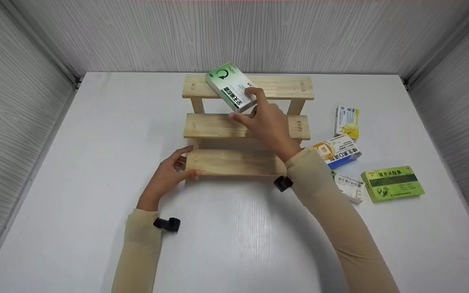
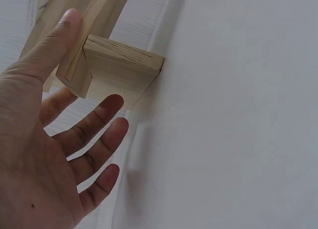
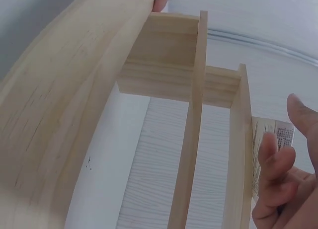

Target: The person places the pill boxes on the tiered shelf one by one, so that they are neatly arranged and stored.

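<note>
Sleeves (image 1: 350, 234) foremost, right fingers (image 1: 259, 95) pinch the green-white box's (image 1: 229, 84) end; left fingers (image 1: 180, 152) grip the rack (image 1: 234, 161).

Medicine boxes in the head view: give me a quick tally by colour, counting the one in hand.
Green-and-white box, in the right hand: 1
Lime-green box: 1
Yellow-and-white box: 1
White box with orange and blue: 1
Mostly white box: 1
Total: 5
</note>
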Action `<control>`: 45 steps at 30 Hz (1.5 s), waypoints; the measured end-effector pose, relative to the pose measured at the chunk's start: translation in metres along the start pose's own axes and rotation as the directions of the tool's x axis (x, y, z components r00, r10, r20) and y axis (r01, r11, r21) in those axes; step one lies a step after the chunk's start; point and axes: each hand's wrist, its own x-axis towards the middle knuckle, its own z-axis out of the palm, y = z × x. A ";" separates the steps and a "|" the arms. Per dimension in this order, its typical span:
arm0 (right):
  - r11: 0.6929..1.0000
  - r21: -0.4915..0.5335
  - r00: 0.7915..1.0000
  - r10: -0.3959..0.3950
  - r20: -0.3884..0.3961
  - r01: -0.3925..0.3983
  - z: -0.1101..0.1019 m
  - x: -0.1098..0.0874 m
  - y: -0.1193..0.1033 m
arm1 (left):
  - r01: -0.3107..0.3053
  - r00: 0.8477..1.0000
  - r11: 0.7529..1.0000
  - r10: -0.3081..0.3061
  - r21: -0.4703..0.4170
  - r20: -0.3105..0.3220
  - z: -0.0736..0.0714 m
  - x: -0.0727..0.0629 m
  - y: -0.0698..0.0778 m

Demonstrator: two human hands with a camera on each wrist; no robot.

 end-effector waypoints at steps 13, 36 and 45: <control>0.998 -0.040 0.999 -0.047 -0.007 0.047 -0.003 0.007 0.009 | -0.030 1.000 0.999 0.030 -0.019 -0.001 -0.001 -0.002 0.001; 0.998 0.061 0.979 -0.007 -0.201 0.020 -0.010 0.009 0.018 | -0.002 1.000 1.000 0.002 -0.009 -0.021 -0.001 -0.001 0.001; 0.998 0.040 0.987 -0.045 -0.157 0.052 -0.008 0.016 0.019 | -0.001 1.000 1.000 0.000 -0.006 -0.013 -0.001 -0.001 0.002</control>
